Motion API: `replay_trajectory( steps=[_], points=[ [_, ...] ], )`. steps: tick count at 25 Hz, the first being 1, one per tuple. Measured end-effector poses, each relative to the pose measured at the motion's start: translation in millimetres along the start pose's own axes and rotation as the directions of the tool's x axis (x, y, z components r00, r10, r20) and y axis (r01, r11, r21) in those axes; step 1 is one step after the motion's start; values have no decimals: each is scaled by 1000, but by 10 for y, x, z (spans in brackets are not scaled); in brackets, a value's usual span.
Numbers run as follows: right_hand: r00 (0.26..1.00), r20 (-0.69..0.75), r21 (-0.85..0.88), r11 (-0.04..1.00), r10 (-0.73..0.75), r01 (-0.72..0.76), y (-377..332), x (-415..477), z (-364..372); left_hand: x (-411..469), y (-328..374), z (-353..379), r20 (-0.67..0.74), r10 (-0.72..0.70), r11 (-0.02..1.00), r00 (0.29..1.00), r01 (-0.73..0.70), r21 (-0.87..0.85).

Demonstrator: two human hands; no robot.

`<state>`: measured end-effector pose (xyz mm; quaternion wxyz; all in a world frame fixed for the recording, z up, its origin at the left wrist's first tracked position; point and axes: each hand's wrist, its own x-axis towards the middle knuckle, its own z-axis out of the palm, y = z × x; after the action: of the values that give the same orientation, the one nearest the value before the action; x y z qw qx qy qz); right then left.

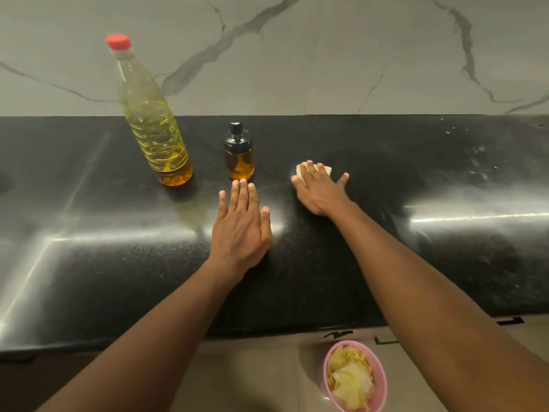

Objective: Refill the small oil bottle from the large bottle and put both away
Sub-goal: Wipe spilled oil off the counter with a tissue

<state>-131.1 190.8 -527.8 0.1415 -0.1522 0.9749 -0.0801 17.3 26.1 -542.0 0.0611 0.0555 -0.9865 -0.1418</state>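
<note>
Black countertop (445,263) bears the upright small oil bottle (239,156) just beyond the flat, empty left hand (240,230); right hand (319,188) presses flat on a pale pad (326,169).

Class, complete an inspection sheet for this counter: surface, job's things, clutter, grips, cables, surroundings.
Surface: black counter, glare streaks, pale smears at right.
Job's things: large bottle, red cap on, little oil left; small bottle, black cap on, upright beside it.
Clutter: pale cloth under the right hand.
Grips: left hand flat on counter, open; right hand pressing the cloth.
Cables: nothing seen.
Surroundings: veined wall behind; pink bowl of scraps on the floor.
</note>
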Motion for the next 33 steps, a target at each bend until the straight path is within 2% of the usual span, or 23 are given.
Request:
replay_trajectory(
  steps=[2, 6, 8, 12, 14, 16, 19, 20, 22, 25, 26, 28, 31, 33],
  points=[
    [994, 14, -21, 994, -104, 104, -303, 9, 95, -62, -58, -21, 13, -24, 1000, 1000, 24, 18],
    [931, 37, -42, 930, -363, 365, -443, -751, 574, -258, -172, -118, 32, -107, 993, 994, 105, 44],
    [932, 13, -65, 930, -362, 362, -255, -862, 567, -339, -233, -184, 14, -133, 990, 991, 132, 44],
    [984, 44, -85, 981, -174, 177, -283, -400, 222, -495, -343, -225, 7, -168, 985, 986, 167, 48],
    [970, 61, -79, 967, -237, 242, -623, -403, 245, -627, -341, -216, 14, -196, 979, 981, 195, 53],
    [914, 78, -66, 912, -399, 404, -917, -690, 479, -760, -327, -231, 13, -230, 972, 973, 229, 47],
    [816, 105, -58, 816, -569, 576, -789, -1146, 717, -954, -377, -282, -15, -254, 966, 967, 255, 51],
    [821, 93, -70, 819, -563, 570, -641, -1158, 696, -1038, -408, -298, -26, -258, 964, 966, 260, 53],
    [879, 72, -128, 870, -471, 477, -466, -983, 563, -1211, -495, -306, -48, -277, 958, 960, 280, 57],
    [930, 84, -133, 921, -357, 365, -783, -731, 394, -1408, -591, -308, -62, -325, 940, 944, 329, 93],
    [922, 79, -119, 914, -380, 387, -993, -765, 431, -1433, -626, -317, -74, -337, 935, 939, 343, 95],
    [860, 86, -77, 857, -504, 510, -1324, -1079, 671, -1504, -716, -338, -85, -362, 926, 928, 369, 83],
    [768, 81, -44, 767, -636, 640, -1223, -1846, 1053, -1673, -892, -379, -111, -406, 907, 907, 415, 73],
    [796, 21, -53, 795, -605, 605, -870, -2146, 1133, -1789, -1014, -408, -122, -423, 899, 898, 433, 70]
  ],
)
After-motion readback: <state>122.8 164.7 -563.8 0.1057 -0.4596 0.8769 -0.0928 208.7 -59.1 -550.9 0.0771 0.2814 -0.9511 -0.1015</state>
